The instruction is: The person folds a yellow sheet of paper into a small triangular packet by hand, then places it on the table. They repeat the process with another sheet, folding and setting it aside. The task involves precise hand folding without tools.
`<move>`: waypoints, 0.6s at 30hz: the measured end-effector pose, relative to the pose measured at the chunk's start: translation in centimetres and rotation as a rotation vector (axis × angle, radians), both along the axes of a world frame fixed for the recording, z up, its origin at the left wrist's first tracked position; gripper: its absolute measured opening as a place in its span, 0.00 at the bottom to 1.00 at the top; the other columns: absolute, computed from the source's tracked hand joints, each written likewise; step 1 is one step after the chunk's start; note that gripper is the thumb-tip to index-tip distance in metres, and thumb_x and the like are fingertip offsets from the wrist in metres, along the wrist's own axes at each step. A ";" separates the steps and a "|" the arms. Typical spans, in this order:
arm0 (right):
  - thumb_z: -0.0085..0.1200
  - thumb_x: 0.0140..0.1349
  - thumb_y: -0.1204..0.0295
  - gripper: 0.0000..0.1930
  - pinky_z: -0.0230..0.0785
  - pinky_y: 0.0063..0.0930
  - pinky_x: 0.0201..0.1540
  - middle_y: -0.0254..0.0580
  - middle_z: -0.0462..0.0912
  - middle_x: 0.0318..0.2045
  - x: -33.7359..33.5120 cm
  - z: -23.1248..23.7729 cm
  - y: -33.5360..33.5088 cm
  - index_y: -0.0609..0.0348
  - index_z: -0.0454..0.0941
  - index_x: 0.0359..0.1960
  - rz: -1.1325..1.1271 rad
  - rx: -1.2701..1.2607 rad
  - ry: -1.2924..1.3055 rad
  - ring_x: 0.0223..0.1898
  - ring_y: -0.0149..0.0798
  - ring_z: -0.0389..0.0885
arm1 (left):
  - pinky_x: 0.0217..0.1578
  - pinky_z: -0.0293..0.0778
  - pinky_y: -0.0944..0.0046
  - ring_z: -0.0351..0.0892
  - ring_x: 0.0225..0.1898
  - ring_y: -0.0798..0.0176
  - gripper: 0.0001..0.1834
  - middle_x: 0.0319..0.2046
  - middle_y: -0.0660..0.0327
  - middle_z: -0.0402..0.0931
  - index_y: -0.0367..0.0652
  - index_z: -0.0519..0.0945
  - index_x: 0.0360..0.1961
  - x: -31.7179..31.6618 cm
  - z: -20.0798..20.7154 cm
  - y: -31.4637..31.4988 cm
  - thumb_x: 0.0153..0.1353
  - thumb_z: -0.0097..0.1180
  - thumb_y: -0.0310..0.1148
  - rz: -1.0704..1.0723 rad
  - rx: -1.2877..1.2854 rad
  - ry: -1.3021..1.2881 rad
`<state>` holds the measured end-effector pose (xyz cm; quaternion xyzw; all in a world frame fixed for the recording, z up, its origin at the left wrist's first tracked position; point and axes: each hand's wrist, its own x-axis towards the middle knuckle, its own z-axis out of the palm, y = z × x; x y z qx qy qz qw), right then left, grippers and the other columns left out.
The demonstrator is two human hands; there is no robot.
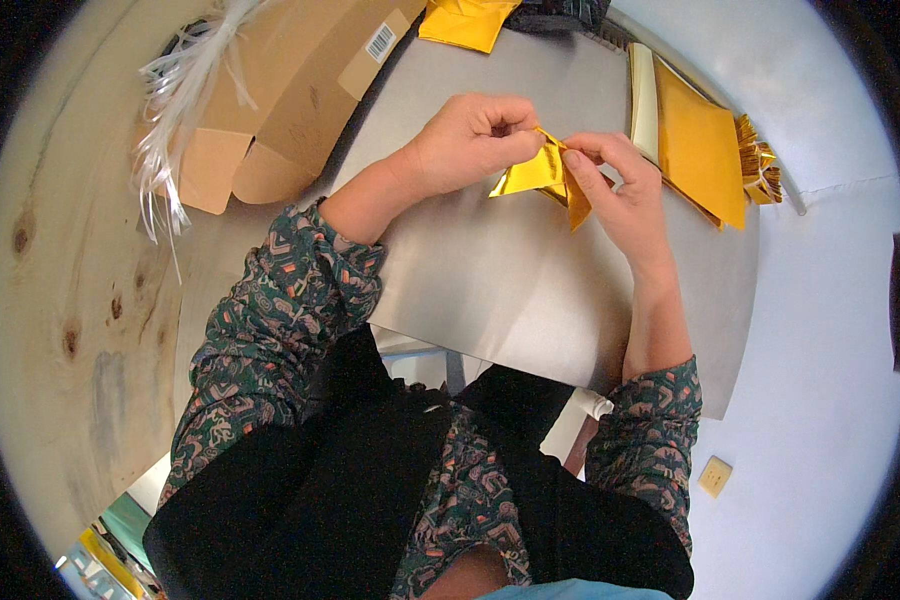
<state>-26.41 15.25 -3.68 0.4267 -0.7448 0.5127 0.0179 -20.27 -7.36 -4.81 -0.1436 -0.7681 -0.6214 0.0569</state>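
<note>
Patterned sleeves (270,330) closest, forearms reaching over a grey metal table (490,290). Left hand (470,140) and right hand (620,195) both pinched shut on a folded gold foil sheet (545,178), held just above the tabletop. Stack of gold sheets (700,145) just right; open cardboard box (270,100) far left.

A small craft or packing workshop, by the look of it: a bare grey metal worktop (530,290) carries a stack of gold foil sheets (698,145), with open cardboard boxes (270,110) and a bundle of white plastic strips (175,100) beside it. Plain white walls (820,330) stand around.
</note>
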 end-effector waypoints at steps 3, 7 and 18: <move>0.62 0.67 0.72 0.06 0.72 0.21 0.37 0.37 0.83 0.34 0.1 -0.2 -0.3 0.62 0.84 0.41 0.029 0.005 0.001 0.35 0.27 0.78 | 0.29 0.64 0.75 0.65 0.30 0.82 0.11 0.26 0.77 0.69 0.42 0.77 0.31 0.2 -0.3 0.4 0.72 0.57 0.34 -0.021 -0.045 -0.002; 0.61 0.68 0.71 0.07 0.70 0.20 0.37 0.33 0.81 0.32 -0.4 -0.5 -0.2 0.62 0.83 0.40 0.078 0.038 -0.093 0.34 0.25 0.77 | 0.29 0.64 0.75 0.65 0.30 0.82 0.12 0.26 0.77 0.68 0.42 0.77 0.30 0.5 0.0 0.9 0.72 0.56 0.35 -0.028 -0.014 -0.067; 0.57 0.73 0.66 0.10 0.67 0.18 0.36 0.25 0.79 0.30 -0.3 -0.9 -0.6 0.61 0.81 0.38 0.178 -0.026 -0.310 0.32 0.21 0.73 | 0.30 0.66 0.73 0.66 0.30 0.81 0.15 0.25 0.74 0.69 0.41 0.76 0.32 0.7 0.2 0.8 0.76 0.50 0.37 -0.006 -0.089 0.075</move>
